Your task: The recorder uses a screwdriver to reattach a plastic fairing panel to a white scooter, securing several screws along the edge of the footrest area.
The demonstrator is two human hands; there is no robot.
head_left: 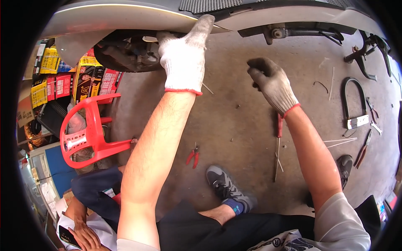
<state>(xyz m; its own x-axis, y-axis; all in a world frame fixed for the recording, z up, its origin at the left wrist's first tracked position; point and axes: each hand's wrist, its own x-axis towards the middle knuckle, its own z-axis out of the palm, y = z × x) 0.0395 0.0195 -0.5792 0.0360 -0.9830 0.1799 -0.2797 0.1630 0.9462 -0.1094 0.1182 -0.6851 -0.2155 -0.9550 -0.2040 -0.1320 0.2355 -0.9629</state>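
My left hand (182, 56), in a white glove with a red cuff, grips the lower edge of a scooter's pale body panel (125, 17). Its thumb lies against the panel's outer side, and most of the fingers are hidden. Beside it, under the panel, is a dark wheel (125, 56). My right hand (270, 81), gloved with soiled dark fingertips, hangs in the air below the scooter's side, its fingers curled. Whatever they may pinch is too small to see. Below that wrist a red-handled screwdriver (279, 127) lies on the floor.
Red-handled cutters (193, 157) lie near my shoe (226, 186). At right are a U-shaped lock (355, 94), pliers (363, 149) and the kickstand (363, 54). A red plastic stool (94, 129) and stacked boxes (88, 79) stand left. A person's hand (86, 238) holds a phone at lower left.
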